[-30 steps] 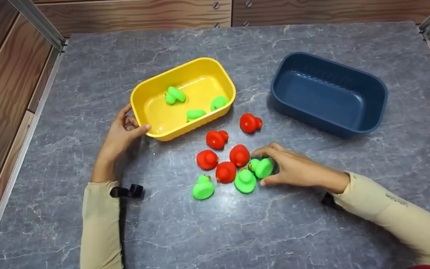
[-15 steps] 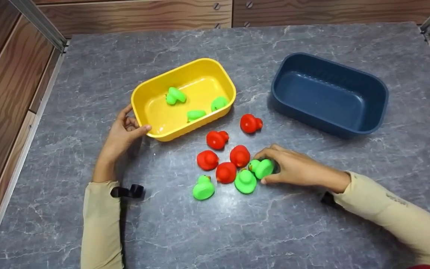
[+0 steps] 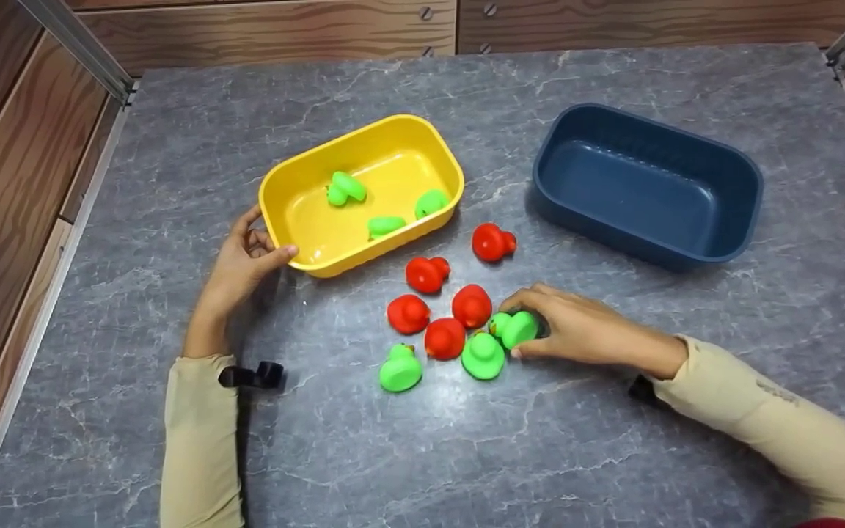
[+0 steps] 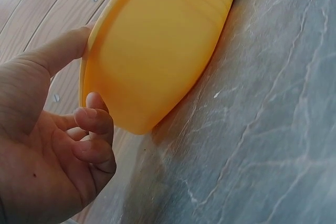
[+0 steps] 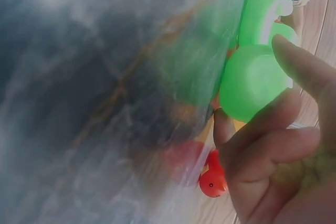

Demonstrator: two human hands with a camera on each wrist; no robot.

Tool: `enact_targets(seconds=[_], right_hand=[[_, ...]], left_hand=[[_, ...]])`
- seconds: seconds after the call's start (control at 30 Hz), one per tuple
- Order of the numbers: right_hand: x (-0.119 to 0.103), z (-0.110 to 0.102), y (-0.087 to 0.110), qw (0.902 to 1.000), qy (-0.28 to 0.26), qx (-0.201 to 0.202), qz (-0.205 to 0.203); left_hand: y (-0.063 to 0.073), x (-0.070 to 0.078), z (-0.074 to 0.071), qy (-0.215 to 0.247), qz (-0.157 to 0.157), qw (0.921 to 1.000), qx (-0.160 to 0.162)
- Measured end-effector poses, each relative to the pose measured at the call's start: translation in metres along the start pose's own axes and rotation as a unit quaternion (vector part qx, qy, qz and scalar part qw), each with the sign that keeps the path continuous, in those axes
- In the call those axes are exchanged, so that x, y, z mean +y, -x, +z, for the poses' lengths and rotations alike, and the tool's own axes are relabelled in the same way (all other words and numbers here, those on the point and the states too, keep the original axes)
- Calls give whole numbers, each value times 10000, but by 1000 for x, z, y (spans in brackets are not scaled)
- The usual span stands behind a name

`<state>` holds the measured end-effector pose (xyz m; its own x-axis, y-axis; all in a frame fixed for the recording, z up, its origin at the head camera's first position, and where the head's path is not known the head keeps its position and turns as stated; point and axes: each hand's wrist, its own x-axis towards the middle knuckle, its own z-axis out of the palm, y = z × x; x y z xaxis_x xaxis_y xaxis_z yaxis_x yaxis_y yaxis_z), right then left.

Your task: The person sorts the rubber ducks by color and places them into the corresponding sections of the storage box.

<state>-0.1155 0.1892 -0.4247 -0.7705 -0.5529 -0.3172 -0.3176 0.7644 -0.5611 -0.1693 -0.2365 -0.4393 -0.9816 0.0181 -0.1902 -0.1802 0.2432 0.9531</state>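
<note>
- Head view: grey marbled table (image 3: 554, 440); far edge and both side edges visible, wood-patterned panels (image 3: 283, 33) beyond.
- Yellow rounded-rectangular plastic tub (image 3: 364, 253) left of centre, towards the far edge, set at a slant. Three small green toy ducks (image 3: 345, 188) inside: one mid-floor, two along the wall that faces away from the far edge.
- Dark blue tub (image 3: 635, 176) of like shape, towards the far right corner, clear of the yellow one.
- Left grip (image 3: 235, 268), a bare hand, at the tub corner closest to the table's left edge. Narrow, holding the wall: thumb on the rim, fingers outside.
- Right grip (image 3: 573, 326), also bare, near mid-table, reaching in from the right edge. Curled round a glossy green toy duck (image 3: 519, 330), thumb one side, fingers the other; the duck's head points to the left edge.
- Just beside it, a second green duck (image 3: 483, 356); a third green duck (image 3: 400, 368) lies further towards the left edge.
- Five red toy ducks (image 3: 444, 338): three bunched next to the greens, two nearer the far edge, below the gap between tubs.
- Left wrist view: tub's outer wall close up. One digit meets the rim; the others bend in beside the wall.
- Right wrist view: table surface blurred across the left half. Glossy green duck between thumb and fingers; more green above, a red duck's head below.
</note>
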Motion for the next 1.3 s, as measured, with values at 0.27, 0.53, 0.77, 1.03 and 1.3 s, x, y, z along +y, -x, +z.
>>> enact_targets(seconds=[0.27,0.53,0.77,1.03,1.3], right_hand=[[2,0,-1,9999,-28,15,-146],[3,-10,4,9985,-405,232,-285],[-2,-26,10,9909,-1240,377,-363],[-14,-38,8,9743,-1997,720,-753],[-27,-50,2,9561,-2610,972,-913]], left_hand=[[-1,-1,0,-15,55,10000,-39],[-1,-1,0,34,22,10000,-5],[-1,-1,0,-9,-2,10000,18],[-1,-2,-2,-98,43,9999,0],[-1,-2,-1,-171,9,9998,-29]])
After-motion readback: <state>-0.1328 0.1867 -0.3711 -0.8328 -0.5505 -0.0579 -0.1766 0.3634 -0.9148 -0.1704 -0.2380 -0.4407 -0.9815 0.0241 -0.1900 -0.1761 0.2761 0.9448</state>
